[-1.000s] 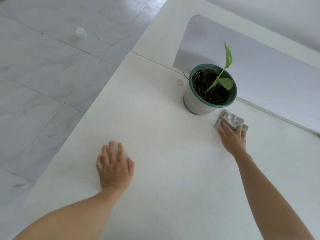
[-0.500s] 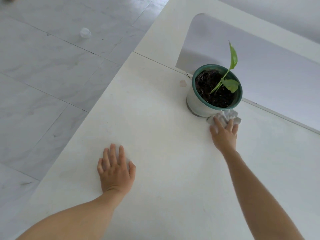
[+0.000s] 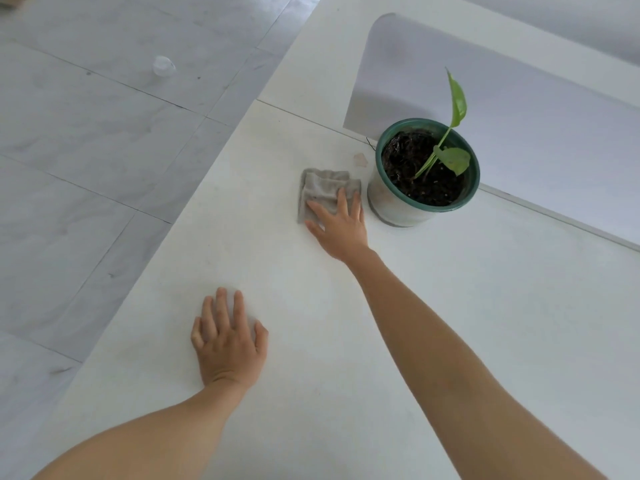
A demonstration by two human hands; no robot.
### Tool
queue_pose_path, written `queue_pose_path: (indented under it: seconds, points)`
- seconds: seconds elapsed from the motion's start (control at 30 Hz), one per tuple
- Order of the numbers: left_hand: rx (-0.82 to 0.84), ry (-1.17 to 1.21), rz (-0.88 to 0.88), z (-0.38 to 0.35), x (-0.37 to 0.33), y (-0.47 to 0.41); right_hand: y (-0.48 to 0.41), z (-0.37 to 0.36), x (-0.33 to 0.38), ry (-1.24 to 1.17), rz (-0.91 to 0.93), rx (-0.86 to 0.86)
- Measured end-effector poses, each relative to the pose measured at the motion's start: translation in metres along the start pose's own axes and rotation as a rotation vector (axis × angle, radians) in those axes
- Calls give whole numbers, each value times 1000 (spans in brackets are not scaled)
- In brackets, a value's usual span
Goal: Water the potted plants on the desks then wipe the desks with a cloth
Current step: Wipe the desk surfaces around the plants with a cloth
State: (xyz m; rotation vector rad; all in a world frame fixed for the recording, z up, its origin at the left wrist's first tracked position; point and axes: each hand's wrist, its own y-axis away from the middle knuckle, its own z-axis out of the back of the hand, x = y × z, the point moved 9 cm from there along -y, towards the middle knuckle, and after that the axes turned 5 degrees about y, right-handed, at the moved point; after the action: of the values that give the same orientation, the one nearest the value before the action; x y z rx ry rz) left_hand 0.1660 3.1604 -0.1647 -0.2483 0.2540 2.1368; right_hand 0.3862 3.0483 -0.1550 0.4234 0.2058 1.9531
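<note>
Wiping step: right hand (image 3: 341, 226) lies flat, fingers spread, pressing the grey cloth (image 3: 320, 188) onto the desk (image 3: 311, 306) just left of the potted plant (image 3: 391, 206). The left hand (image 3: 228, 344) rests flat and relaxed, holding nothing. Best to keep even palm pressure, skirt the pot base without bumping it, and catch the pinkish mark (image 3: 360, 159) beside it. Cloth's near part sits under the fingers, desk beneath the pot is hidden, and soil wetness is unclear.

I count 1 left hand (image 3: 228, 344) | 1 right hand (image 3: 341, 225) | 1 grey cloth (image 3: 320, 190) | 1 potted plant (image 3: 415, 168) | 2 leaves (image 3: 453, 159) | 1 divider panel (image 3: 519, 109)
</note>
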Motion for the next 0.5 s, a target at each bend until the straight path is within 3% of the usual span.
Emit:
queue_pose_path:
  seconds: [0.13,0.27,0.43,0.5]
  points:
    - [18,12,13,-1,0,0,6,-2,2,-6,-21,-16]
    - [68,27,20,-6,1,0,69,-21,-4,71,20,-99]
    - [116,74,42,-6,0,1,181,-43,-63,155,-9,-208]
    - [96,74,39,-3,-1,2,217,-46,-102,167,-103,-231]
